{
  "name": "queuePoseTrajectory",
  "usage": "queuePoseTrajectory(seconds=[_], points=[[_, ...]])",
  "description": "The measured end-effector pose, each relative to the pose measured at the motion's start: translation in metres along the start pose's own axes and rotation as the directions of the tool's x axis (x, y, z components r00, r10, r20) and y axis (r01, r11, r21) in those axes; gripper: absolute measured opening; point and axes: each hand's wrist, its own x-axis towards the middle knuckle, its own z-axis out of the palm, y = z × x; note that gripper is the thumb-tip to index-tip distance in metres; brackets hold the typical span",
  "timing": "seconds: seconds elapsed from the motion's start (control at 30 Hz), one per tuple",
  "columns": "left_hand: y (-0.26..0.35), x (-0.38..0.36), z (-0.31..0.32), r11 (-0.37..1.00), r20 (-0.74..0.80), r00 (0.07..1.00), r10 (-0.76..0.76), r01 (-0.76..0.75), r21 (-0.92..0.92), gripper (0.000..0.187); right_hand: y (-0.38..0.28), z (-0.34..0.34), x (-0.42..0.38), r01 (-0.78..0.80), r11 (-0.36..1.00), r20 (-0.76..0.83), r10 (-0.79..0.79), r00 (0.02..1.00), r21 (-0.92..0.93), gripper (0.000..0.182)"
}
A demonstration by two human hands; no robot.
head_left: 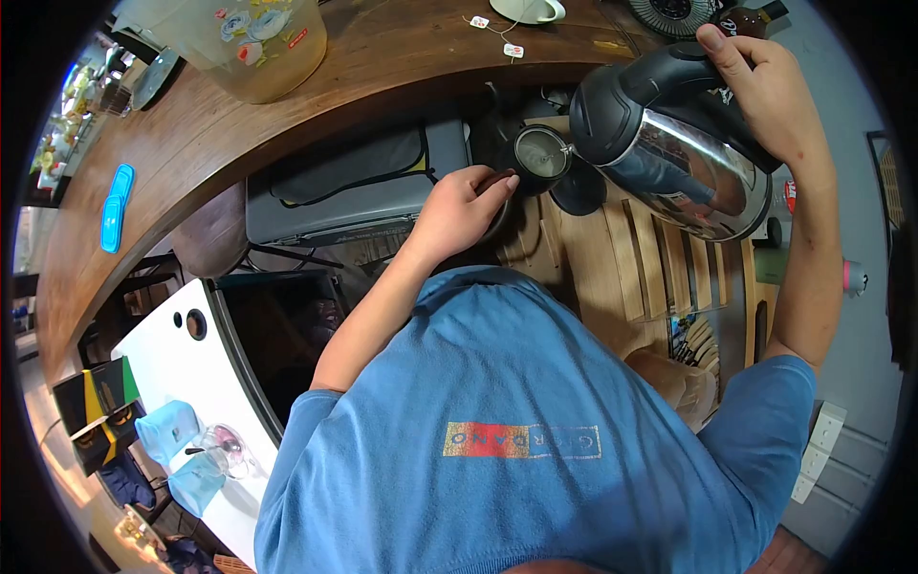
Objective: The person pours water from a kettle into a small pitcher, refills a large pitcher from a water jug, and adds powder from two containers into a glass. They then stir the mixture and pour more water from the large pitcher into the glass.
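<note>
My right hand (776, 100) is wrapped around the black handle of an electric kettle (703, 167), a shiny steel body with black lid and trim. The kettle is tipped to the left, its spout right at the rim of a dark round cup (541, 154). A thin stream shows at the spout, and cloudy liquid is visible inside the cup. My left hand (466, 209) is closed on the brown handle of this cup, keeping it just beyond the front of my blue shirt.
A curved wooden counter (382, 81) runs across the top, bearing a flowered plastic bucket (253, 48), a white cup (529, 10) with tea-bag tags, a small fan (672, 11) and a blue plastic piece (117, 209). Below are a grey case (359, 182) and wooden slats (622, 258).
</note>
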Motion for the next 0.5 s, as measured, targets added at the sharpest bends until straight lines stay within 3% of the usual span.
queuePoseTrajectory(seconds=[0.5], points=[[-0.007, 0.0037, -0.0044, 1.0, 0.037, 0.999, 0.016, -0.016, 0.005, 0.039, -0.0074, 0.0012, -0.002, -0.016, 1.0, -0.028, 0.016, 0.999, 0.006, 0.066]])
